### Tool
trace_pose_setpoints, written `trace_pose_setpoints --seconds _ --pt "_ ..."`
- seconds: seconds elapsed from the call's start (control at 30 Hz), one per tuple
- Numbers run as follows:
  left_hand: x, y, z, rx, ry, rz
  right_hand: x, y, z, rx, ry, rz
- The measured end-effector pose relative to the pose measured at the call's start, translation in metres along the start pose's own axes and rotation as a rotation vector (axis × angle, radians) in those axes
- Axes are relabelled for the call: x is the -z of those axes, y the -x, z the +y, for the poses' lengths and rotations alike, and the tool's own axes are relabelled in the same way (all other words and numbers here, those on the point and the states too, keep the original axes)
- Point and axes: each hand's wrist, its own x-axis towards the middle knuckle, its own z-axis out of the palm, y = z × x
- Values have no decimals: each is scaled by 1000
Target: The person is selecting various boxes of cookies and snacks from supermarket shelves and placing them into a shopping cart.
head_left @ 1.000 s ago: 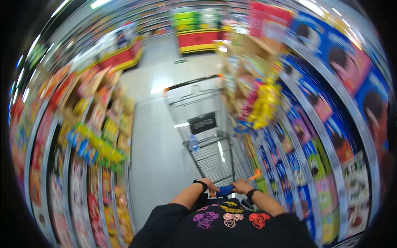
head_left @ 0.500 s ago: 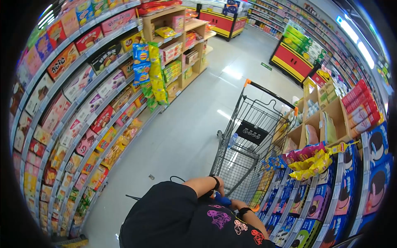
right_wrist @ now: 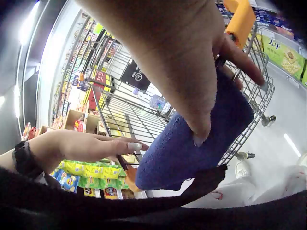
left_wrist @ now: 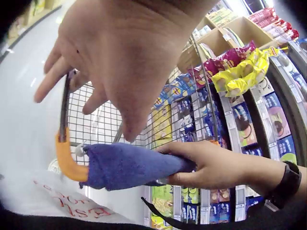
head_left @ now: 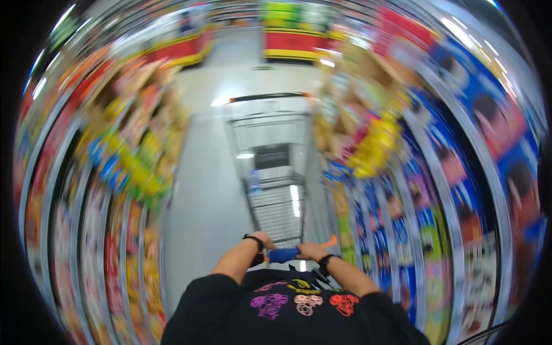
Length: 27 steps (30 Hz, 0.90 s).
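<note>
A blue cloth (left_wrist: 129, 165) lies wrapped around the handle bar of a wire shopping cart (head_left: 277, 215), with an orange corner piece (left_wrist: 67, 158) at its left end. My right hand (head_left: 312, 251) grips the cloth near the handle's right part, its thumb pressed on the fabric in the right wrist view. Close by the handle's left end is my left hand (head_left: 263, 240), its fingers (right_wrist: 120, 144) stretched out loosely. In the left wrist view those fingers spread over the cart basket, holding nothing. A clear plastic bottle (right_wrist: 158, 102) stands in the cart.
Shelves of packaged snacks (head_left: 121, 241) line the left side of the aisle; blue biscuit boxes (head_left: 448, 144) fill the right. Yellow snack bags (head_left: 376, 146) hang out beside the cart. Red-and-yellow display stands (head_left: 293, 40) are ahead across the floor (head_left: 204, 172).
The view swung right to left and back between frames, and the head view is now blurred. Both hands stay at the handle; the cart appears straighter ahead, its handle slightly left of before.
</note>
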Motion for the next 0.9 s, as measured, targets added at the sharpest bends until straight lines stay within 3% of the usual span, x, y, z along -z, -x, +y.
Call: trace_pose_setpoints --seconds 0.1,0.17,0.2,0.23,0.3,0.33,0.37,0.4,0.47,0.53,0.67,0.8,0.9 --pt "24 1 28 -68 -354 19 -13 20 13 118 -127 236" --pt "51 -25 59 -54 -403 -24 9 51 22 39 -126 371" --pt "63 -39 74 -61 -415 -21 9 48 52 86 57 581" --pt "80 -54 98 -150 -425 -11 45 76 69 141 93 728" --pt "117 -80 155 -362 -459 -25 113 147 95 -142 -116 987" --pt "136 -90 176 -739 -625 194 154 193 83 -272 189 1056" --pt "140 -64 204 -791 -454 509 173 232 92 -255 358 1362" --pt "155 -26 252 -740 -286 357 190 263 104 -414 387 1425" --pt "168 8 315 -895 -147 357 225 336 93 -528 387 1671" --pt "167 39 366 -1160 17 371 241 387 91 -770 631 1703" --pt "161 124 444 -1154 364 62 242 437 109 -1151 760 1564" --pt "145 159 491 -1116 664 -251 245 458 116 -1312 645 1355" --pt "129 174 511 -1126 704 -356 248 468 119 -1332 530 1239"
